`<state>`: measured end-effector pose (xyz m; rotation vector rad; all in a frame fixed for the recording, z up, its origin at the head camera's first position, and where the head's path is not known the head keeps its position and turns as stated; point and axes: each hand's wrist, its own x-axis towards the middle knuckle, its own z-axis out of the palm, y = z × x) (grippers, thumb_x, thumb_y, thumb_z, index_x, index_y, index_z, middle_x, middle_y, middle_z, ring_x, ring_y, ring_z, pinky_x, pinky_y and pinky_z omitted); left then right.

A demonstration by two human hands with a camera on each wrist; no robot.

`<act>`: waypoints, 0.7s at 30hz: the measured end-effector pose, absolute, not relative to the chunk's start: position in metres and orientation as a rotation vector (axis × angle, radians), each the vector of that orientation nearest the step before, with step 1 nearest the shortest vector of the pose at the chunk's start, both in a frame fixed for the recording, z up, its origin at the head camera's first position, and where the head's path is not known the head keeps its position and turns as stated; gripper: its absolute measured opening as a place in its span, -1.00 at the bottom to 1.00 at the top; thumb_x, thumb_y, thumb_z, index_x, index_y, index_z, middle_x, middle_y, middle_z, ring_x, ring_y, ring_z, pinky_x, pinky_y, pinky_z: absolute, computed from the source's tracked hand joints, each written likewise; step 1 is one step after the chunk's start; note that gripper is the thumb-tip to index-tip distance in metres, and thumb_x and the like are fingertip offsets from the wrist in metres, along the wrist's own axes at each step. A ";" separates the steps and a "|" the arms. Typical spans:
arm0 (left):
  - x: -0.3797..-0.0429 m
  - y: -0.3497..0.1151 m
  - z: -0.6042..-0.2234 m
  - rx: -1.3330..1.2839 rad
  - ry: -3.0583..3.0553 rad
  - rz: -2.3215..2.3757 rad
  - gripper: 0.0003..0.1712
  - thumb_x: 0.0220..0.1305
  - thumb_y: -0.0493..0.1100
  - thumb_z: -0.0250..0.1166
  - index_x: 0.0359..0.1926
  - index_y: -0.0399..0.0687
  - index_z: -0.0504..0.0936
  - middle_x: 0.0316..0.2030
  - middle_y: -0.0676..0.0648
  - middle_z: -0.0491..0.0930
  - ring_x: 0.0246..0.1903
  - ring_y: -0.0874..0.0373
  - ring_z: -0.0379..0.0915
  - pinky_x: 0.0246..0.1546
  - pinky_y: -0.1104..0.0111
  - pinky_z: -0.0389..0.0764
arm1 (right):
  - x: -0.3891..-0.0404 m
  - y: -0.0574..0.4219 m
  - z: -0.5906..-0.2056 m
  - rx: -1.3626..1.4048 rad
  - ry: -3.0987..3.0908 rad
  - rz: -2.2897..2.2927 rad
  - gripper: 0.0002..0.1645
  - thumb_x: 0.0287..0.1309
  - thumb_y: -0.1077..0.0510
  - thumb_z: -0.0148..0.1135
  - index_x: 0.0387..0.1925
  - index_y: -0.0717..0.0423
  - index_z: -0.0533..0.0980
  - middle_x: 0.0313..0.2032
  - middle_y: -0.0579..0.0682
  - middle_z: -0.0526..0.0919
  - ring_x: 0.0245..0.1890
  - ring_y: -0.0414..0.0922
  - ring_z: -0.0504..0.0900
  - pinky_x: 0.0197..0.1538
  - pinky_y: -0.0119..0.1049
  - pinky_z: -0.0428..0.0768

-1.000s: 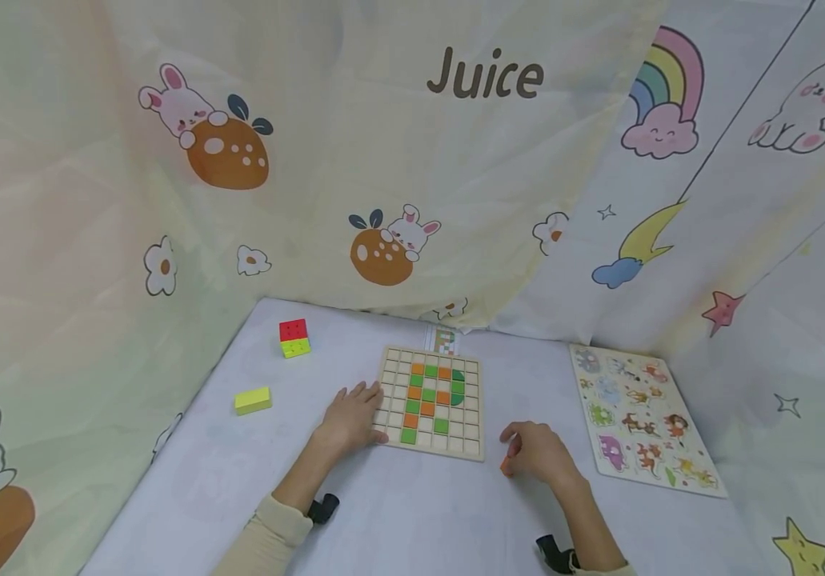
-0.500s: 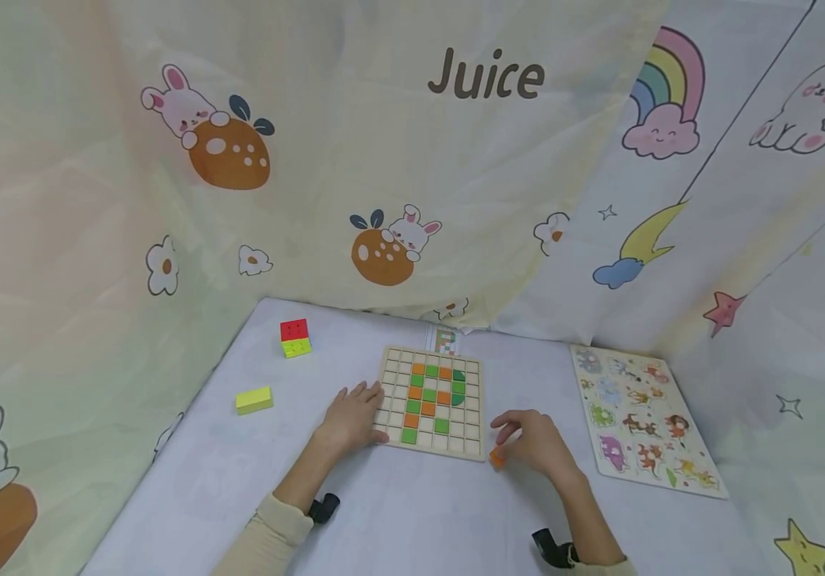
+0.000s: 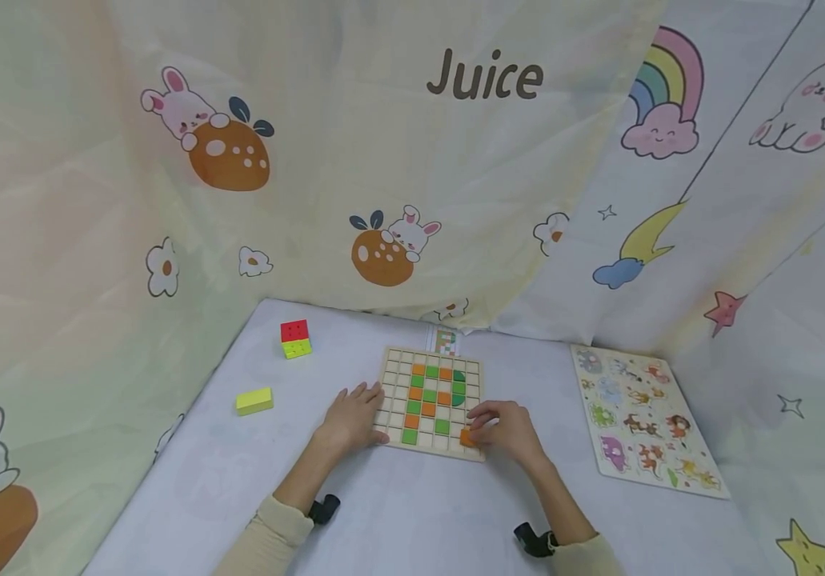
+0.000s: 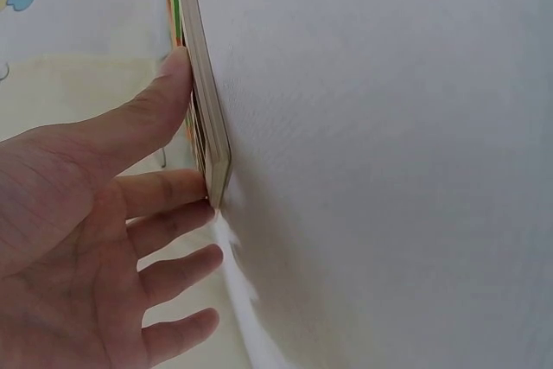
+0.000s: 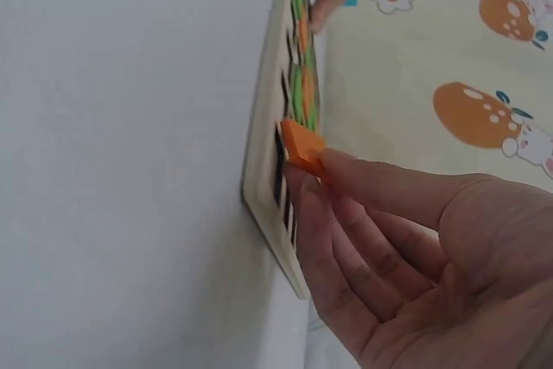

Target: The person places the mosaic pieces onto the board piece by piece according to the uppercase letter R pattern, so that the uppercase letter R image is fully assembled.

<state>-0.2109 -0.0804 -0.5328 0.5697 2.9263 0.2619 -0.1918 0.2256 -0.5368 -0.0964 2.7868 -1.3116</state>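
Observation:
A wooden grid board (image 3: 392, 418) lies on the table with green and orange tiles set in its cells, forming a letter-like shape. My left hand (image 3: 351, 418) rests at the board's left edge. In the left wrist view its thumb touches the near side and its straight fingers are spread by the corner. Over the board's near right corner, my right hand (image 3: 509, 432) pinches a square orange tile (image 5: 302, 146) between thumb and fingers. That tile appears tilted and slightly above the cells in the right wrist view.
A small printed pattern card (image 3: 446, 342) lies behind the board. To the left are a red and yellow cube (image 3: 295, 339) and a yellow block (image 3: 254, 401). An animal puzzle board (image 3: 642, 420) lies at the right. Printed cloth walls surround the table.
My right hand has moved left with the orange tile, from the table beside the board to above its near right corner. The left hand has stayed in place.

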 end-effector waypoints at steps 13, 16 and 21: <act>-0.210 -0.081 -0.530 0.553 2.909 0.283 0.05 0.14 0.20 0.57 0.49 -0.25 0.40 0.53 -0.18 0.30 0.55 -0.19 0.12 0.51 -0.15 0.18 | -0.188 0.208 -0.541 -0.239 2.815 -1.211 -0.75 -0.02 0.39 0.55 -0.26 0.12 0.73 -0.48 -0.13 0.72 -0.46 -0.22 0.65 -0.39 -0.34 0.63; -0.210 -0.082 -0.529 0.557 2.904 0.289 0.05 0.14 0.20 0.56 0.49 -0.24 0.40 0.53 -0.17 0.30 0.55 -0.19 0.11 0.51 -0.15 0.18 | -0.187 0.206 -0.541 -0.231 2.829 -1.190 -0.75 -0.01 0.41 0.54 -0.26 0.13 0.73 -0.48 -0.12 0.71 -0.47 -0.22 0.63 -0.40 -0.33 0.62; -0.211 -0.084 -0.528 0.559 2.896 0.308 0.05 0.16 0.20 0.55 0.51 -0.24 0.38 0.54 -0.17 0.28 0.56 -0.20 0.09 0.52 -0.16 0.16 | -0.186 0.205 -0.539 -0.226 2.848 -1.168 -0.75 -0.01 0.40 0.55 -0.25 0.14 0.73 -0.47 -0.10 0.71 -0.47 -0.23 0.62 -0.41 -0.35 0.61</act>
